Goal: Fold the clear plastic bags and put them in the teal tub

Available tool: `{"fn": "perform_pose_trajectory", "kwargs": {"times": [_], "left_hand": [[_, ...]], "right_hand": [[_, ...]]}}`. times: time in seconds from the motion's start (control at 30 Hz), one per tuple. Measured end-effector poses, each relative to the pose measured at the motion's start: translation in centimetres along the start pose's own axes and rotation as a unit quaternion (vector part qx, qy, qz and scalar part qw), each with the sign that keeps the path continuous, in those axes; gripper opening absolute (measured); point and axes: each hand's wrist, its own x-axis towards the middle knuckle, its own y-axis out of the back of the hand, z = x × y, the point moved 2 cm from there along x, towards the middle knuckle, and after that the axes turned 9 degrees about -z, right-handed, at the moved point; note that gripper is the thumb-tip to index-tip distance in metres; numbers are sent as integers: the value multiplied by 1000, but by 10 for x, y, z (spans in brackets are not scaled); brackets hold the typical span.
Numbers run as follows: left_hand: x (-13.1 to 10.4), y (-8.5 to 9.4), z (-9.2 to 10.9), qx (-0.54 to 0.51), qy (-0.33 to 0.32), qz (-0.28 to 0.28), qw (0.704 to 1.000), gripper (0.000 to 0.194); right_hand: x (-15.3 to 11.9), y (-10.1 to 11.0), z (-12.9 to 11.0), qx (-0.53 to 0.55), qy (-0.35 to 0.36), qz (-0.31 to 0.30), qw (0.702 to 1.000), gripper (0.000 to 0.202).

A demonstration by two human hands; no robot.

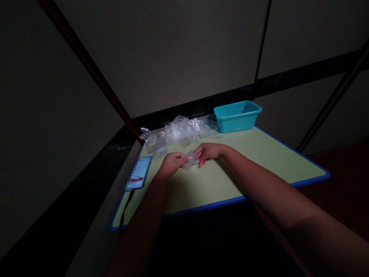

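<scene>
Over the middle of the pale green table (201,188), a small clear plastic bag (189,163) is held between both hands. My left hand (173,163) pinches its left side, thumb on top. On the other side my right hand (206,153) has its fingertips closed on the bag's right edge. Whether anything lies inside the bag is too small to tell. Just behind the hands, a heap of crumpled clear plastic bags (181,130) spreads across the back of the table.
A turquoise plastic basket (238,122) stands at the back right corner. On the left edge lies a phone (140,173) with a lit screen and a dark cord (127,204) hanging from it. Grey wall panels (173,57) rise right behind the blue-edged table.
</scene>
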Motion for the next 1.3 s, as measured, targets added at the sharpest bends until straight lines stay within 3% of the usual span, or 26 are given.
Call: {"fn": "perform_pose_trajectory", "kwargs": {"times": [0.2,0.37,0.6,0.9,1.0,1.1,1.2,1.3], "left_hand": [[0,-2,-2,-2,0,-11,1000,35],[1,-9,-2,-24,23,-43,999,43],[4,-4,-3,-125,88,18,988,75],[5,6,-12,-123,92,101,983,74],[5,3,-8,-116,56,92,987,72],[5,-2,-2,-50,-32,73,996,65],[4,-9,0,34,-111,24,993,54],[6,-13,-4,92,-141,-23,985,44]], "right_hand": [[-5,0,-8,1,34,29,999,45],[-9,-1,-12,-21,55,43,997,33],[-11,2,-8,-56,12,-20,998,32],[-9,0,-7,-95,24,-2,995,26],[-10,2,-5,-95,17,-12,995,27],[-13,4,-5,-81,4,-26,996,30],[-19,3,-10,-73,13,-61,995,39],[-26,-1,-19,-96,39,-97,990,44]]}}
